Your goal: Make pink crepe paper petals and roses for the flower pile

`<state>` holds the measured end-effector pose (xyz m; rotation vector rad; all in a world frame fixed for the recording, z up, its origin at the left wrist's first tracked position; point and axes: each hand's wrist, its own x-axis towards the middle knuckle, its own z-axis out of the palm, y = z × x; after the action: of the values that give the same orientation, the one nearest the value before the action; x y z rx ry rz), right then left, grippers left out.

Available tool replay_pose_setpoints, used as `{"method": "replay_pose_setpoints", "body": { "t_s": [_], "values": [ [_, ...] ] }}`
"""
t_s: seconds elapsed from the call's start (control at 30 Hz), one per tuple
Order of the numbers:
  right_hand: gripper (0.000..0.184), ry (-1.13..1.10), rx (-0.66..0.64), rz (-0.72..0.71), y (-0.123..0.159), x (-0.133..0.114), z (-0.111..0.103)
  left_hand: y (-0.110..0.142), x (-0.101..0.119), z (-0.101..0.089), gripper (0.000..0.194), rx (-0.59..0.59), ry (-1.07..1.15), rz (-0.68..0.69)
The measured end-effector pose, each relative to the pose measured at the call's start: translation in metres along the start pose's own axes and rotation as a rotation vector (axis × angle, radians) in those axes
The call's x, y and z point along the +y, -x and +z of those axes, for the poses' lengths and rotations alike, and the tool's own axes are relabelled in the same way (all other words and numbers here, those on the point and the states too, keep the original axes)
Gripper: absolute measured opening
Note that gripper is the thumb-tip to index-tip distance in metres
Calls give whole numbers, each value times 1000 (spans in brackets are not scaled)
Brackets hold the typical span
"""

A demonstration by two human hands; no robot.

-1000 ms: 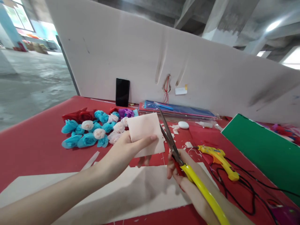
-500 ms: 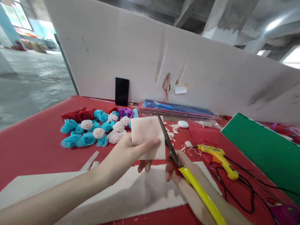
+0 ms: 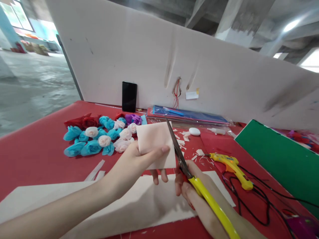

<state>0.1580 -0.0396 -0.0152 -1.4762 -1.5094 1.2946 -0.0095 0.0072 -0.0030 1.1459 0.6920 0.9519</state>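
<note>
My left hand [image 3: 139,159] pinches a pale pink square of paper [image 3: 156,137], thumb on its face and fingers behind. The square is held up above the table. In my right hand [image 3: 196,189] is a pair of scissors [image 3: 203,192] with long yellow handles and dark blades. The blades point up and away, lying along the right edge of the square; whether they cut into it I cannot tell. Beneath both hands a large cream sheet of paper [image 3: 129,212] lies across the red table.
Blue, white, red and purple paper flowers [image 3: 92,146] lie at the left. A black phone [image 3: 129,96] leans on the white partition [image 3: 124,49]. A yellow glue gun [image 3: 231,167] with a black cable rests at the right, beside a green board [image 3: 276,162]. Paper scraps [image 3: 181,142] litter the middle.
The paper square has shifted slightly left and tilted in my left hand, whose lower fingers have moved a little right. The scissors have hardly moved.
</note>
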Motion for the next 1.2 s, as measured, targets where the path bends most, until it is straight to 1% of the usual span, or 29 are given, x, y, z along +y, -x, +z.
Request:
{"method": "replay_pose_setpoints", "body": {
  "t_s": [0.1,0.2,0.3,0.43,0.6,0.67,0.77,0.87,1.0,1.2],
  "values": [
    [13,101,-2,-84,2,8,3,0,-1,0,27,-5,16,3],
    [14,105,-12,-121,0,16,4,0,-3,-1,24,-18,35,7],
    [13,121,-15,-118,1,19,4,0,-4,-2,22,-22,23,6],
    [12,158,-16,-111,5,17,2,-1,-4,-2,19,7,7,7],
    [16,208,-54,-100,7,17,-2,-1,-2,-3,22,2,6,22],
    [20,203,-95,-85,7,18,-3,-1,-2,-3,25,-3,4,18],
    [21,194,-53,-107,7,16,-2,-1,-2,-5,28,-3,-13,12],
    [18,189,-25,-132,7,10,0,-1,-2,-7,31,-10,-18,7],
    [14,117,-79,-129,9,7,-1,-2,0,-9,32,-19,-44,-5],
    [17,99,-15,-177,16,10,-1,-3,1,-15,36,32,-151,-49]
  ]
}}
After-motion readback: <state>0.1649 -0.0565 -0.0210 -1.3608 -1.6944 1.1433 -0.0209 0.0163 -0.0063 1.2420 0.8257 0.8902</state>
